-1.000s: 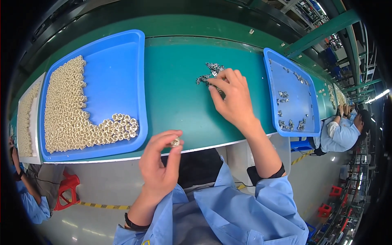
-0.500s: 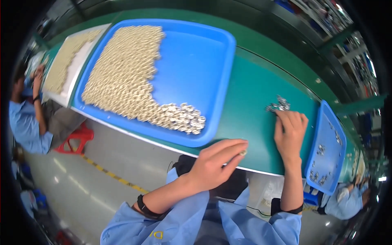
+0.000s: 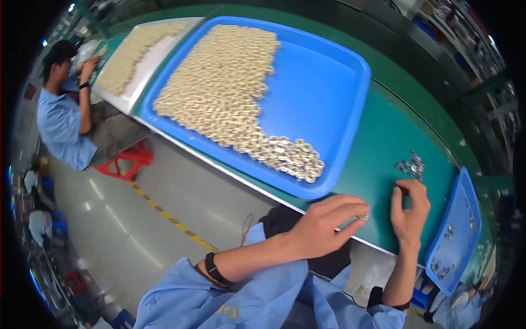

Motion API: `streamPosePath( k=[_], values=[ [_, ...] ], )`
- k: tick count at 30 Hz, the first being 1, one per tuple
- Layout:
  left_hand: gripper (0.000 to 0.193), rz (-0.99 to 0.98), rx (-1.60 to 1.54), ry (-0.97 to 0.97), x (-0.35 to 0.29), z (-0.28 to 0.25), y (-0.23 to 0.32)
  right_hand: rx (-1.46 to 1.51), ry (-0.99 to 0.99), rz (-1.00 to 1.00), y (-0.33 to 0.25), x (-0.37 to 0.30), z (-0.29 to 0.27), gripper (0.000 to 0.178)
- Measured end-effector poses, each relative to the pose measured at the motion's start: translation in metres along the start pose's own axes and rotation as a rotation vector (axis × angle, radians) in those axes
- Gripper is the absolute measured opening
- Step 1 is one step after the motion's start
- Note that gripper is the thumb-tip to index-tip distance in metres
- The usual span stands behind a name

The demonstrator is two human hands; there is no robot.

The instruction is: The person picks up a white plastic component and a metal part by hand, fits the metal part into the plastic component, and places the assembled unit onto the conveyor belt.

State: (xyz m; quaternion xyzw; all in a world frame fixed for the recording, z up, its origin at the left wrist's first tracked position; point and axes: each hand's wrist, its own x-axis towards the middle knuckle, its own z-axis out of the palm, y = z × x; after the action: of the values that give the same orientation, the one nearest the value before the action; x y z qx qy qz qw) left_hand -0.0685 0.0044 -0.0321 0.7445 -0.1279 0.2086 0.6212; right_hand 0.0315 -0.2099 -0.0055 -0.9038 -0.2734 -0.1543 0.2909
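My left hand (image 3: 331, 226) hovers over the near edge of the green table. Its thumb and fingertips pinch a small round pale-gold metal part (image 3: 362, 216). To the right, my right hand (image 3: 411, 211) is closed, its thumb and curled index finger brought together; whatever lies between them is too small to make out. Just beyond those fingers is a loose pile of small silver metal parts (image 3: 412, 165). On the left stands a big blue tray (image 3: 318, 82), its left side packed with rows of pale-gold round parts (image 3: 219, 82), with shinier ones (image 3: 293, 159) at the near corner.
A smaller blue tray (image 3: 453, 236) with scattered silver parts sits at the table's right. Farther left is a white tray (image 3: 143, 77) of pale parts. A person in a blue shirt (image 3: 66, 126) sits there on a red stool (image 3: 127, 160). Table edge (image 3: 219, 165) runs in front of me.
The whole view has shifted, so the trays appear farther right. My right hand has drawn back slightly from the silver pile. The left still pinches its part.
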Motion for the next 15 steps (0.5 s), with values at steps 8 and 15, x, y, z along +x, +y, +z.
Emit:
streamPosePath(
  k=[8,15],
  values=[
    [0.025,0.021,-0.073,-0.010,-0.002,0.012,-0.004,0.255,0.011,0.181,0.009,-0.015,-0.012,0.012],
    [0.026,0.049,-0.070,-0.017,-0.001,0.007,-0.005,0.516,0.047,0.342,0.011,-0.019,-0.006,0.009]
  ],
)
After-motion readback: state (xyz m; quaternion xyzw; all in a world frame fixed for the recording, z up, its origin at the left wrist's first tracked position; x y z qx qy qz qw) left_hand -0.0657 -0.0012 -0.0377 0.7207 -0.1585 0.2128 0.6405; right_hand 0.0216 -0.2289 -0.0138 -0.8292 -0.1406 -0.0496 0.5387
